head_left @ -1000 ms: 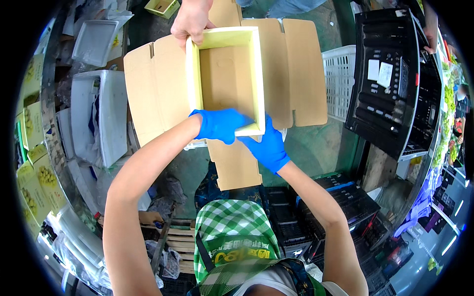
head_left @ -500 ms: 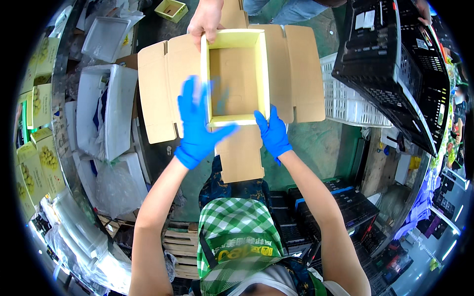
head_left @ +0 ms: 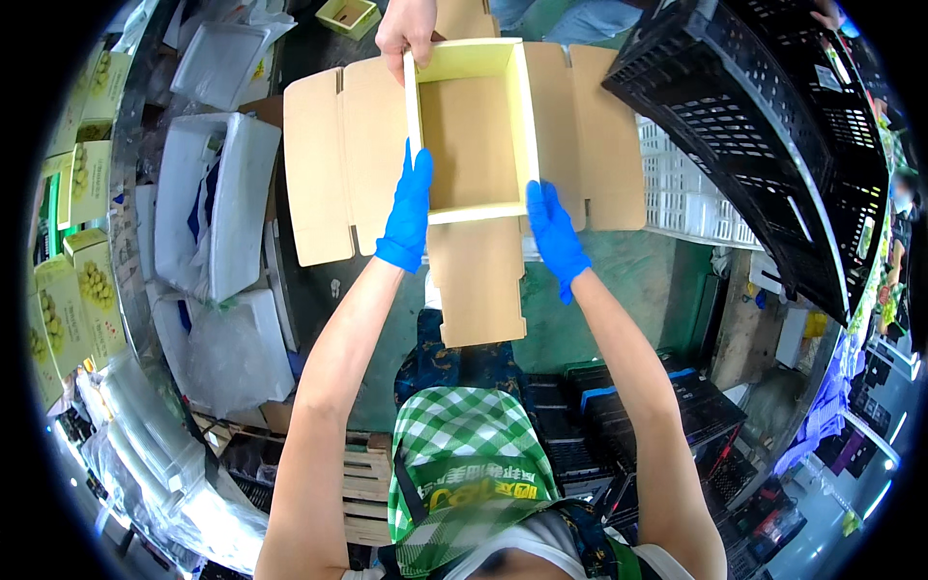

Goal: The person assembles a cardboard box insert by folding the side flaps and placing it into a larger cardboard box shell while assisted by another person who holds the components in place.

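Observation:
A pale yellow rectangular box point(head_left: 476, 211) with a brown inside stands on a flat, unfolded cardboard blank point(head_left: 478, 290), whose flaps spread out on all sides. Against the outside of its left wall lies my left hand point(head_left: 408, 215), in a blue glove, fingers straight and pointing away from me. My right hand point(head_left: 556, 237), gloved the same way, presses on the right wall by the near corner. Between them the two hands hold the box; their palm sides are hidden. Another person's bare hand point(head_left: 406, 31) grips the far left corner.
White foam boxes point(head_left: 253, 193) stand on the left, beside printed fruit cartons point(head_left: 95, 295). A black plastic crate point(head_left: 744, 126) rises at the right, with a white basket point(head_left: 681, 213) below it. A smaller yellow box point(head_left: 348, 14) sits at the far left.
My left hand has come in from open, spread fingers to lie against the box's left wall. My right hand has slid slightly from the near corner along the right wall.

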Tool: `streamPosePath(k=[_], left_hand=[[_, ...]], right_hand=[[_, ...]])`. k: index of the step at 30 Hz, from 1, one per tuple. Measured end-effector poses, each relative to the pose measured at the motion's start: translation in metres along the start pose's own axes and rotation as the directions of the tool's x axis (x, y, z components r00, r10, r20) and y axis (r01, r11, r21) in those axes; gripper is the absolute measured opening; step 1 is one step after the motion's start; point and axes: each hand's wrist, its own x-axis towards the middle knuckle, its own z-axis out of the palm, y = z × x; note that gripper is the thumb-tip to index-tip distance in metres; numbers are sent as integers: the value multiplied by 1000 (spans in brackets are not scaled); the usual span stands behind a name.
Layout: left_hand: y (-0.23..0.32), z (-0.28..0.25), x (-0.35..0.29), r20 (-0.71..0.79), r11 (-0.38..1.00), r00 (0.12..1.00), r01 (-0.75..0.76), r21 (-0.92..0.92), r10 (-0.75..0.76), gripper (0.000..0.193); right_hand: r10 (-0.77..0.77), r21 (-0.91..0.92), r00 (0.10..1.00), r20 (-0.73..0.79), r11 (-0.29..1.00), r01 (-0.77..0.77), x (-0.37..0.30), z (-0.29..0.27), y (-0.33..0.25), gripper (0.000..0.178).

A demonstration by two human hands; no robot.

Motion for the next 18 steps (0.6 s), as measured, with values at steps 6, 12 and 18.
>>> streamPosePath(k=[6, 12, 18], left_hand=[[20, 12, -3, 62, 978, 997, -64, 199, 53, 70], [26, 16, 8, 95, 993, 995, -49, 111, 38, 68], [29, 22, 1, 99, 996, 994, -43, 82, 35, 66]], right_hand=[[282, 554, 957, 69, 787, -272, 40, -34, 8, 59], [284, 675, 939, 194, 656, -338, 26, 19, 8, 57], [160, 481, 987, -14, 866, -134, 25, 8, -11, 60]])
